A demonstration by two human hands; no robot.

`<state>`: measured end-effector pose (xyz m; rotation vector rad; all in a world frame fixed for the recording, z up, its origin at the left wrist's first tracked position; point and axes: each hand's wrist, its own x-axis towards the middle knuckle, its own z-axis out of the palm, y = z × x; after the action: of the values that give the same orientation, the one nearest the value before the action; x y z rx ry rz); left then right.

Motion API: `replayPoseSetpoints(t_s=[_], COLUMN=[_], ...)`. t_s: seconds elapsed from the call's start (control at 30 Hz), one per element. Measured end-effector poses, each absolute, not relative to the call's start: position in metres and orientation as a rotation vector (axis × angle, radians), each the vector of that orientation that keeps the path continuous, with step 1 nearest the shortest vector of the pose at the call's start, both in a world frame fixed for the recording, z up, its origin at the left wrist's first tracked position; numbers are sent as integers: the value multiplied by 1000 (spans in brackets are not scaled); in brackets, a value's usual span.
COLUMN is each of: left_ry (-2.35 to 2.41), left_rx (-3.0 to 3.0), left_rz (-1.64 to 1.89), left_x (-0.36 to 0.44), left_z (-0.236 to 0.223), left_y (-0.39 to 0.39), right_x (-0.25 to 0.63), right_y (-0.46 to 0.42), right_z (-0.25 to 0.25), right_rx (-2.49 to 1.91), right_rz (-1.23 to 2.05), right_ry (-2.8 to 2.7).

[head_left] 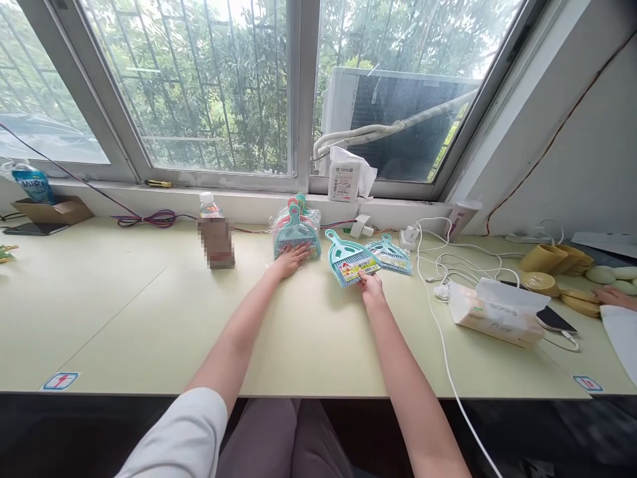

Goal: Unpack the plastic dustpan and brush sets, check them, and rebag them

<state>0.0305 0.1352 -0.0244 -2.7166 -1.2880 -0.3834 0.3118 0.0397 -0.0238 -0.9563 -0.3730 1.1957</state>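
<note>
My right hand [371,287] grips the lower edge of a teal mini dustpan and brush set [344,251], with a colourful label card across its front. The set is tilted, its handle pointing away from me. My left hand [293,259] lies with fingers spread against the front of a stack of similar dustpan sets [294,229], teal in front with red and green handles behind, in clear plastic wrap. Just behind and right of the held set, another teal dustpan set [391,253] lies flat on the table.
A drink bottle [217,236] stands left of the stack. White cables [450,262] and a tissue pack [497,315] cover the right side. Yellow rolls [545,257] lie farther right, near another person's hand [617,297]. A white packet [346,176] sits on the windowsill.
</note>
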Motion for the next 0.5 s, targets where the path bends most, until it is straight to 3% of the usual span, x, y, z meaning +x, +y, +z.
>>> replayPoseSetpoints(t_s=[0.5], left_ry=[-1237], left_rx=[-2620], left_rz=[-151], left_x=[20], left_z=[3], left_y=[147], right_x=[303], right_y=[31], right_z=[-25], right_rx=[-968], right_rz=[1243], right_ry=[-426])
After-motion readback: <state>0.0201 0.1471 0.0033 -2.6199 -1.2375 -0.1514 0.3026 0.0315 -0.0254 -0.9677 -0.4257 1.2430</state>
